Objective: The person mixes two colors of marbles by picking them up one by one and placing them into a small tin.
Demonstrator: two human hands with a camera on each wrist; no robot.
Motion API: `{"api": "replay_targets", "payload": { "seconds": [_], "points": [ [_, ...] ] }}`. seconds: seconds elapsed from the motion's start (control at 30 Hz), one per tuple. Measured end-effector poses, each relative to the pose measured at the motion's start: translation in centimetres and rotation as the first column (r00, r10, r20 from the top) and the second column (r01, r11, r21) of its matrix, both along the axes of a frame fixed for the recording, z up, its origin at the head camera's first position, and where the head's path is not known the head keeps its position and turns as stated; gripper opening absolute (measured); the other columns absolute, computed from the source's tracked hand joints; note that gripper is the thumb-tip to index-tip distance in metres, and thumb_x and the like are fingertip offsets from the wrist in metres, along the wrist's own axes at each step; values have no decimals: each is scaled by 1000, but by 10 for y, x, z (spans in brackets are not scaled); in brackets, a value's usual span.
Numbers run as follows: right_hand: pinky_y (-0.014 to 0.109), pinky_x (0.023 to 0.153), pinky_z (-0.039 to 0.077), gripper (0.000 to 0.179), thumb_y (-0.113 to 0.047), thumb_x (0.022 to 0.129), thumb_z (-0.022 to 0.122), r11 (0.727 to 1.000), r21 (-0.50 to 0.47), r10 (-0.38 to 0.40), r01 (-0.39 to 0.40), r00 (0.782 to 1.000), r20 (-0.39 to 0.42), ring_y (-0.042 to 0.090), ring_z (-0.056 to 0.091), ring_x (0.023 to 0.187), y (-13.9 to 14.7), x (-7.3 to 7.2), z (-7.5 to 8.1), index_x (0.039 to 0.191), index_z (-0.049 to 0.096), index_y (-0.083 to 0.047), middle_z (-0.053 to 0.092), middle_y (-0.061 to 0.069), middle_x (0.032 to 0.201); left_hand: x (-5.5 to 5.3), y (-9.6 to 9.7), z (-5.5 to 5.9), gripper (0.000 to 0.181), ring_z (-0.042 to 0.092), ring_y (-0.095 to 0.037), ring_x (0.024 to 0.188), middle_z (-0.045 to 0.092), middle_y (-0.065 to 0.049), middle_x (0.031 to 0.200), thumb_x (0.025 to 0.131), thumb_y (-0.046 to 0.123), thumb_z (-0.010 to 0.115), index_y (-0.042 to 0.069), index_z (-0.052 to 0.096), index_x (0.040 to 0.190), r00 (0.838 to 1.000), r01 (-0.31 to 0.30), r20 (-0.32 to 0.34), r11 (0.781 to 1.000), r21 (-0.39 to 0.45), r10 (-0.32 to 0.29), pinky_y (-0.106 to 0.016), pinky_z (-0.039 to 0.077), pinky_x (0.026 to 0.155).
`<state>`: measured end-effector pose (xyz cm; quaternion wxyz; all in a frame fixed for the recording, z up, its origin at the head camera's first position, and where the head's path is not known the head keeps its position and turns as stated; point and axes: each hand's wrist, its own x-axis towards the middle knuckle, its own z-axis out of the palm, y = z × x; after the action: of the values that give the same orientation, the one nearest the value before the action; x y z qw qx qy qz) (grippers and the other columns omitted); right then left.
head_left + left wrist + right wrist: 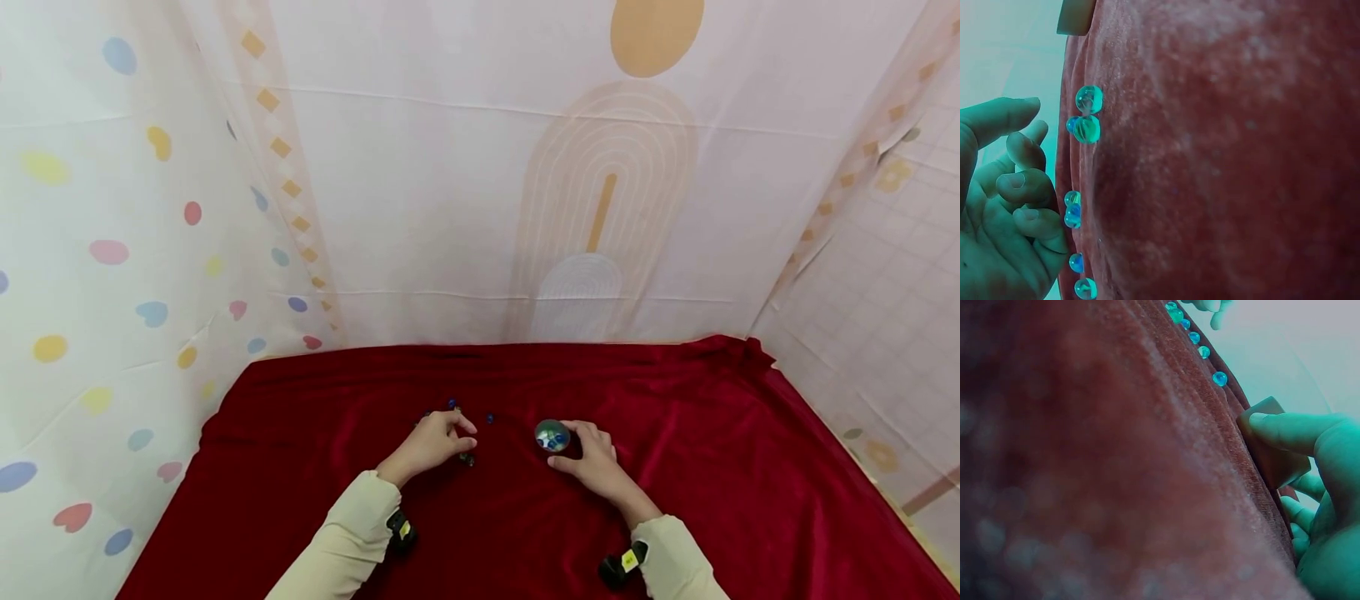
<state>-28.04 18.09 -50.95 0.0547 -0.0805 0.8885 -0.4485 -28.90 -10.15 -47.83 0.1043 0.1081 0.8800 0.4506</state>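
My right hand point(597, 463) holds a small cup point(1277, 457), its thumb on the near side and the other fingers round the far side. Seen from the head, the cup has several marbles inside, some blue. My left hand point(429, 445) hovers beside loose glass marbles with its fingers loosely bent. No object shows between its fingertips in the left wrist view. Two clear marbles point(1089, 130) and a bluish one lie close together beyond that hand. More blue marbles point(1072, 216) lie by its fingers, and a single blue marble point(491, 418) sits between the hands.
Dark red velvety cloth point(480, 533) covers the table, with soft folds. Behind it hangs a pale patterned curtain point(420, 208), and a spotted curtain point(97, 317) closes off the left. Each wrist carries a small black device.
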Motion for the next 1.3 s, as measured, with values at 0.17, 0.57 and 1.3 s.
{"api": "replay_targets", "payload": {
  "seconds": [0.17,0.57,1.3],
  "points": [
    [56,104,15,60,-25,82,76,1000,3,1,-1,1000,4,37,24,132,0,1,0,133,50,-7,43,17,140,4,-6,-4,15,43,-13,55,54,-5,63,90,15,66,6,69,102,1000,6,21,1000,0,-6,-27,38,54],
    [55,103,16,59,-25,82,76,1000,5,-2,1,1000,4,37,24,131,0,1,-1,133,50,-8,44,16,139,8,-17,-12,16,43,-12,56,50,-1,61,89,15,68,5,69,101,999,28,21,1000,8,-29,-26,39,54],
    [57,105,15,60,-24,82,75,1000,7,-3,3,1000,-4,38,24,132,-1,1,0,134,50,-7,42,17,141,8,-15,-18,15,46,-12,55,53,0,61,84,14,73,9,70,98,999,-1,48,1000,-25,3,-27,40,55]
  ]
}}
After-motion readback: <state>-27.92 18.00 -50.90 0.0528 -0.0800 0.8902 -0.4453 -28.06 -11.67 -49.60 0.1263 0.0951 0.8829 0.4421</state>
